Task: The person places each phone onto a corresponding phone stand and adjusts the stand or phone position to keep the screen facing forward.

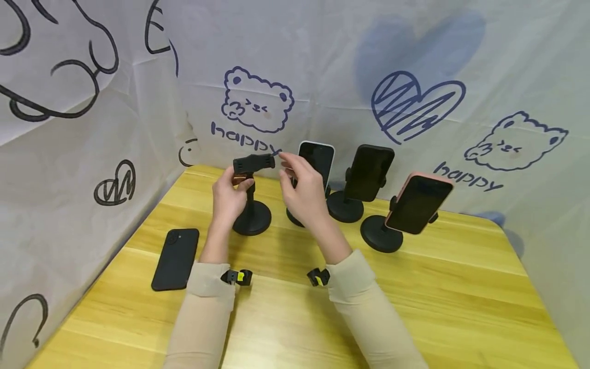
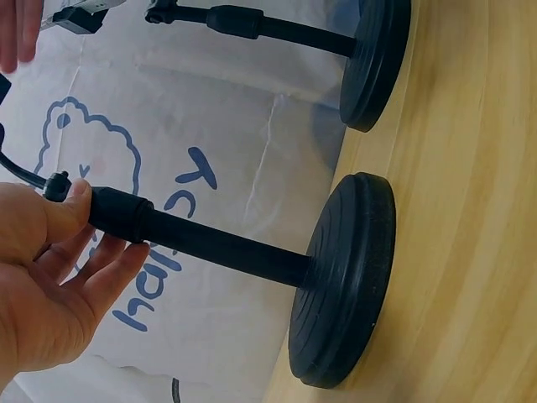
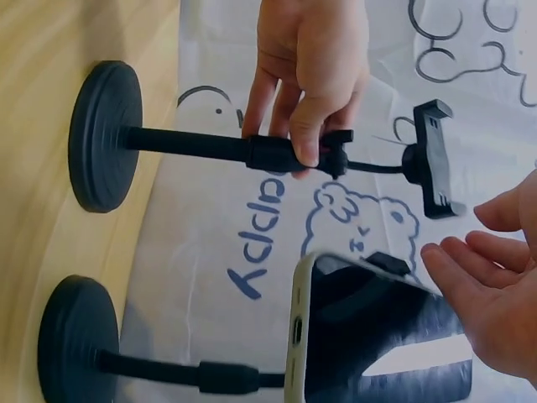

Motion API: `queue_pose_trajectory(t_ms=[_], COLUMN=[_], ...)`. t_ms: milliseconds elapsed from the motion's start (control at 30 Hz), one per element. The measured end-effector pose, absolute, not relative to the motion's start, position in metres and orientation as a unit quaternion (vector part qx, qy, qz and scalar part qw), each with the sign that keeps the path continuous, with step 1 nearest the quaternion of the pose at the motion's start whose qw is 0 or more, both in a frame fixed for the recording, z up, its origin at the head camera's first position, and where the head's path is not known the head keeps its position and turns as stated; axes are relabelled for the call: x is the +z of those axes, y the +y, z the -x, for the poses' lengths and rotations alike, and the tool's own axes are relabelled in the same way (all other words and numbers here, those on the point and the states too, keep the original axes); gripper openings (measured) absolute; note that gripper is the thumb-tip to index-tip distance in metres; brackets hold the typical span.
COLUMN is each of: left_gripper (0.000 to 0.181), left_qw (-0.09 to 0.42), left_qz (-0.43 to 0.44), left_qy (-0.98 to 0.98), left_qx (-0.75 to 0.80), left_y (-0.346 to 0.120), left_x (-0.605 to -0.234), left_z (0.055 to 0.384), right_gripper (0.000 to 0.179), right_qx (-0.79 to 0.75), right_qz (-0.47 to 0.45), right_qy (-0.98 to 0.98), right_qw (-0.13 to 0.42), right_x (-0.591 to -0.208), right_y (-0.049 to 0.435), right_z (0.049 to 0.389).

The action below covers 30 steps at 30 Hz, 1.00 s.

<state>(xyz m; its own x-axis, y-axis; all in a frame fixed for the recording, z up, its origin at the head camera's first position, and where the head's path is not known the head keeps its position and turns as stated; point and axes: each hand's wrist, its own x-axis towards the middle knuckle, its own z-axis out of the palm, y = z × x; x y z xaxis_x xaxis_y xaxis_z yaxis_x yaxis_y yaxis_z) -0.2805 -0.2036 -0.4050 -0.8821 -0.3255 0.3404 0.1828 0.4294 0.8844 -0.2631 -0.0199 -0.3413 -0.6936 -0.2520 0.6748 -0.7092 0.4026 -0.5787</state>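
Note:
My left hand (image 1: 229, 201) grips the upper post of a black phone stand (image 2: 226, 246), with the thumb across the collar in the left wrist view. The stand's round base (image 1: 252, 219) rests on the table, and its phone clamp (image 3: 435, 161) holds nothing. Just right of that clamp is my right hand (image 1: 305, 193), fingers loosely bent and apart from it in the right wrist view. Left of the stand, a black phone (image 1: 175, 260) lies with its camera side up.
A white-edged phone (image 3: 377, 336) in a stand is beside my right hand. Farther right stand a black phone (image 1: 370, 173) and a pink-edged phone (image 1: 419, 204), each in its own stand. White cloth with drawings (image 1: 258, 102) hangs behind the wooden table (image 1: 442, 297).

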Motion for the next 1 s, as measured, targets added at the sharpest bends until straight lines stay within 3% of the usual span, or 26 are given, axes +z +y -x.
queue_pose_trajectory(t_ms=[233,733,900,1000], left_gripper=[0.023,0.026,0.034,0.04], left_qw=[0.249,0.207,0.188,0.205], left_qz=[-0.041,-0.019,-0.021,-0.039], left_qy=[-0.813,-0.806,-0.799,-0.771], left_qx=[-0.525,-0.554,-0.571,-0.602], left_y=[-0.205,-0.199,-0.202,-0.207], left_x=[-0.405,-0.406,-0.403,-0.397], left_z=[0.283,0.281,0.28,0.277], right_gripper=[0.031,0.029,0.029,0.029], right_qx=[0.483,0.515,0.515,0.516], right_qz=[-0.295,-0.284,-0.284,-0.284], right_qy=[-0.797,-0.776,-0.775,-0.776], right_qw=[0.21,0.229,0.23,0.225], right_x=[-0.335,-0.348,-0.346,-0.345], right_y=[-0.04,-0.038,-0.037,-0.037], right_z=[0.277,0.271,0.271,0.272])
